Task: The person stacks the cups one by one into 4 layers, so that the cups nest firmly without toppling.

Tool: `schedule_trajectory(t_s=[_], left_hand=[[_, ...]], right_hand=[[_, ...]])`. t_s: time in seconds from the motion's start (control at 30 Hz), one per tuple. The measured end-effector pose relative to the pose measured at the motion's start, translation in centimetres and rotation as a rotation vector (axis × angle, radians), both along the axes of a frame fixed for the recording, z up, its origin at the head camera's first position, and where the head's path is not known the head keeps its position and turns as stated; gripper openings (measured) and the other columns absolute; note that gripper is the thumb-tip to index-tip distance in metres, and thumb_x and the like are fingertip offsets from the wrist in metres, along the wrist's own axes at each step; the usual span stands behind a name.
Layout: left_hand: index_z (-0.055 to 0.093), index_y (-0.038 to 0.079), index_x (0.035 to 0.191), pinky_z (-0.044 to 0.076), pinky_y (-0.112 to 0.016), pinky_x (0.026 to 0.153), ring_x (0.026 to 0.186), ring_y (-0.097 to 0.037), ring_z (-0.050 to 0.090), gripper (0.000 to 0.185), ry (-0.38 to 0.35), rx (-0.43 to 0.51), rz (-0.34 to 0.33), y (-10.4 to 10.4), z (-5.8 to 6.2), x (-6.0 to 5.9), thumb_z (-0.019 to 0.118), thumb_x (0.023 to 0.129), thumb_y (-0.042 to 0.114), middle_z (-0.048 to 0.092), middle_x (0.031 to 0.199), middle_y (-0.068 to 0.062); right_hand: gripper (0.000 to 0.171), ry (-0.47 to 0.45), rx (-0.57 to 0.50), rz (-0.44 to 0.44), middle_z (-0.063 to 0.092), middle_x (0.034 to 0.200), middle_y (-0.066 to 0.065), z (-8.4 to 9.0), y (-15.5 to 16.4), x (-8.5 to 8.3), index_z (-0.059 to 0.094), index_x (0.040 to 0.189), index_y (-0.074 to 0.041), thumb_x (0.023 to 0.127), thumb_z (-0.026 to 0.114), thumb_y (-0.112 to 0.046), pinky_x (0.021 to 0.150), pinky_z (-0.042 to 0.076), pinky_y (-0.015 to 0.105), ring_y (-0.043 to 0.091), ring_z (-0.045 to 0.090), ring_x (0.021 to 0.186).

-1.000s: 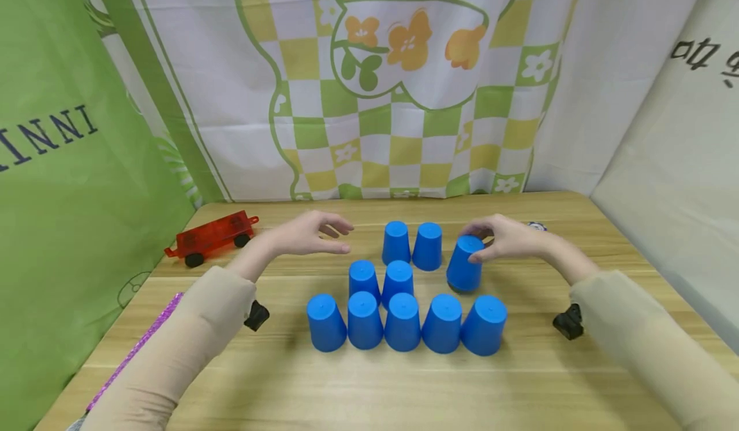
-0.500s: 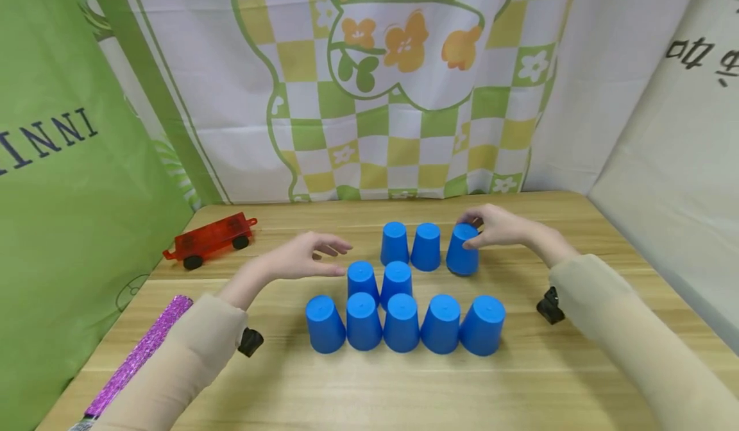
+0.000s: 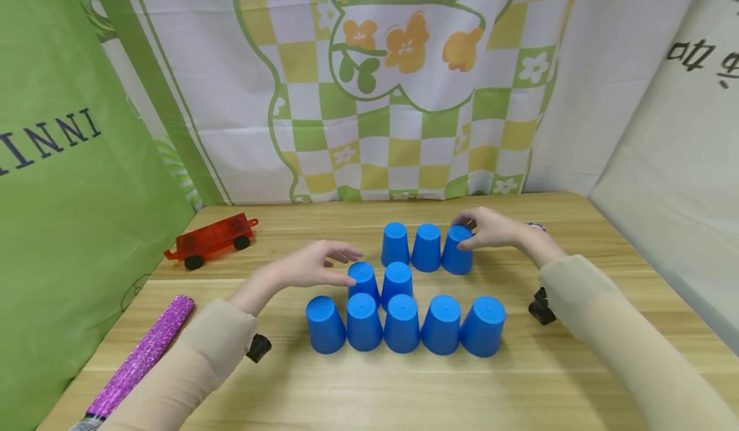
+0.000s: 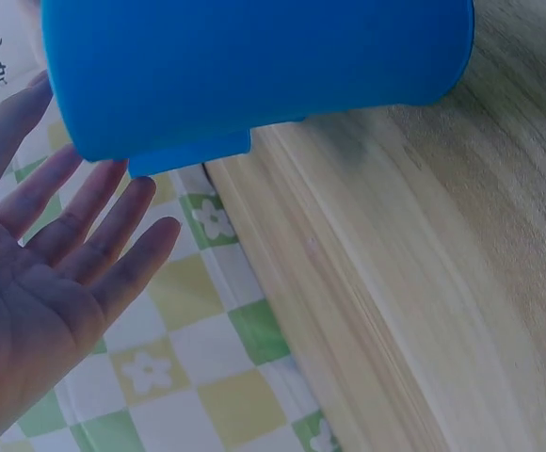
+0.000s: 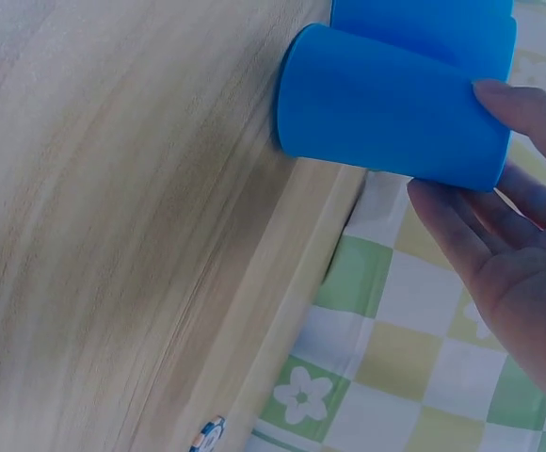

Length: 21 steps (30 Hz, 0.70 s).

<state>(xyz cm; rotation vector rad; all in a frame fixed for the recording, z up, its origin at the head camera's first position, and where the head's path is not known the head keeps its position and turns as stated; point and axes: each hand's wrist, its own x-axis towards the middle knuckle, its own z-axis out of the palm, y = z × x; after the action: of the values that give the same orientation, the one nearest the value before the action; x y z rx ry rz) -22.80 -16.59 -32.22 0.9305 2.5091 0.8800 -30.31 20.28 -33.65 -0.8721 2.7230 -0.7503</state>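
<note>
The right hand [image 3: 491,231] holds the top of a blue cup [image 3: 458,250] with its fingertips [image 5: 499,94] curled over the closed end. This cup stands upside down on the wooden table [image 3: 519,380] at the right end of the back row, touching the middle cup [image 3: 426,247] beside it, with the third cup [image 3: 395,244] at the left end. 1 second ago the same cup was tilted and stood apart, nearer the front and further right; half a second ago it was upright but with a small gap to the row.

The left hand [image 3: 312,266] is open, fingers straight and spread, holding nothing. It has come forward and right, and its fingertips are now at the top of the left cup in the middle row [image 3: 364,279]; whether they touch it cannot be told.

The front row of 5 cups [image 3: 402,323] has not moved. A red toy cart [image 3: 210,240] and a purple glitter stick [image 3: 141,357] lie to the left.
</note>
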Motion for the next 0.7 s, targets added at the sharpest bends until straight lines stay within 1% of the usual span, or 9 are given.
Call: schedule_trajectory(t_s=[0.1, 0.37, 0.53, 0.7], left_hand=[[0.052, 0.009, 0.132, 0.045, -0.052, 0.100, 0.122, -0.031, 0.053, 0.052, 0.005, 0.001, -0.014, 0.3, -0.1, 0.0, 0.066, 0.088, 0.031, 0.055, 0.134, -0.012], [0.051, 0.007, 0.132, 0.046, -0.051, 0.098, 0.121, -0.031, 0.054, 0.053, 0.013, -0.001, -0.019, 0.7, -0.5, -0.2, 0.068, 0.087, 0.028, 0.054, 0.134, -0.013], [0.051, 0.006, 0.132, 0.049, -0.047, 0.096, 0.119, -0.029, 0.055, 0.054, 0.029, -0.017, -0.029, 1.0, -0.8, -0.3, 0.069, 0.086, 0.027, 0.054, 0.134, -0.013], [0.051, 0.004, 0.131, 0.053, -0.040, 0.092, 0.117, -0.030, 0.056, 0.054, 0.053, -0.030, -0.052, 1.3, -0.9, -0.4, 0.070, 0.085, 0.024, 0.055, 0.132, -0.015]], right_hand=[[0.043, -0.004, -0.001, -0.005, 0.063, 0.111, 0.020, -0.1, -0.1, -0.1, 0.057, 0.116, 0.004, 0.080, 0.071, -0.015, 0.085, 0.054, 0.044, 0.035, 0.060, 0.104], [0.044, -0.018, -0.014, -0.014, 0.062, 0.110, 0.021, -0.1, 0.0, -0.1, 0.056, 0.117, 0.005, 0.081, 0.071, -0.014, 0.085, 0.053, 0.044, 0.036, 0.059, 0.104], [0.046, -0.015, -0.013, -0.008, 0.061, 0.111, 0.021, -0.2, 0.2, -0.1, 0.054, 0.120, 0.007, 0.082, 0.070, -0.013, 0.087, 0.052, 0.045, 0.037, 0.059, 0.106], [0.049, -0.013, -0.013, -0.007, 0.061, 0.113, 0.022, -0.3, 0.2, -0.1, 0.053, 0.123, 0.009, 0.082, 0.069, -0.012, 0.088, 0.052, 0.047, 0.039, 0.058, 0.107]])
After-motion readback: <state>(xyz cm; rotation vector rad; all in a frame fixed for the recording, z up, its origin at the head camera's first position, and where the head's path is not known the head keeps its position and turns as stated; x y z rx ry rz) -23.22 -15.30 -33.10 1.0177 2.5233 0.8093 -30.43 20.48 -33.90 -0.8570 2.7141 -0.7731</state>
